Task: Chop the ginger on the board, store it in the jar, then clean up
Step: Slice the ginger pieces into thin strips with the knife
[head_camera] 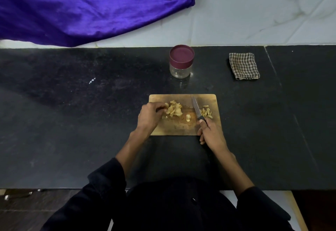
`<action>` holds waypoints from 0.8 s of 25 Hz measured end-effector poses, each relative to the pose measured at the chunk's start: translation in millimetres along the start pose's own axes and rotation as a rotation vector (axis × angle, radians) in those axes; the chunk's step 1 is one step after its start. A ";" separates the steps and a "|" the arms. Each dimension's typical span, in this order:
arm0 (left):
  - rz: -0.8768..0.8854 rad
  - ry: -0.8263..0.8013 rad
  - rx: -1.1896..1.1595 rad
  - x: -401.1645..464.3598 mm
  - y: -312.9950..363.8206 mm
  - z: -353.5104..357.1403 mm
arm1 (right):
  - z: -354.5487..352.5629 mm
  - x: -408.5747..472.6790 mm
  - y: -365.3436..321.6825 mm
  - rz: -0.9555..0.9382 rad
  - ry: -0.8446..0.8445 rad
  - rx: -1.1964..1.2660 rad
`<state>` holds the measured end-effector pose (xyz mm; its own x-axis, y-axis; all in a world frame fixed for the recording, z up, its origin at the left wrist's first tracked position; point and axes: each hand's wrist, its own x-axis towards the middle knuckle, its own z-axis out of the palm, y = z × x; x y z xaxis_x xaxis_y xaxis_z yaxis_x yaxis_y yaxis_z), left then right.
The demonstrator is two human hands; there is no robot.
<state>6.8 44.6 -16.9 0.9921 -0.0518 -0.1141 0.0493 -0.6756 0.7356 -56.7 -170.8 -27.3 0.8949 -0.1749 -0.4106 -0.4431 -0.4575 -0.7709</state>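
A wooden cutting board (pixel 181 129) lies on the black counter in front of me. On its left part sits a heap of ginger slices (pixel 174 110); thin chopped strips (pixel 206 112) lie at its right, and one small piece (pixel 188 117) rests between them. My left hand (pixel 150 116) is at the heap's left side, fingers curled onto the slices. My right hand (pixel 209 132) grips the dark handle of a knife (pixel 196 109), whose blade points away from me between the heap and the strips. A clear jar with a maroon lid (pixel 181 60) stands shut behind the board.
A folded checked cloth (pixel 244 65) lies at the back right of the counter (pixel 72 121). A purple fabric (pixel 81 9) hangs over the white tiled wall at the back left. The counter's front edge runs just before my body.
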 end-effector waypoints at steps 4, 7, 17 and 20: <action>0.092 -0.123 -0.030 2.6 25.1 9.8 | 0.0 -0.7 0.1 -0.003 -0.004 0.018; 0.145 -0.199 -0.014 7.6 42.7 26.2 | -1.6 -0.6 0.6 -0.001 -0.007 0.028; 0.111 -0.230 0.121 16.6 53.5 52.0 | -4.2 -0.6 1.2 -0.001 -0.010 0.053; 0.128 -0.221 0.136 14.6 52.6 55.2 | -5.1 -2.0 1.0 0.001 -0.013 0.062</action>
<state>17.5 -32.3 -16.7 0.9394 -0.2921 -0.1793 -0.1058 -0.7447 0.6589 -58.7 -175.3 -24.7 0.8937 -0.1643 -0.4175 -0.4472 -0.4020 -0.7990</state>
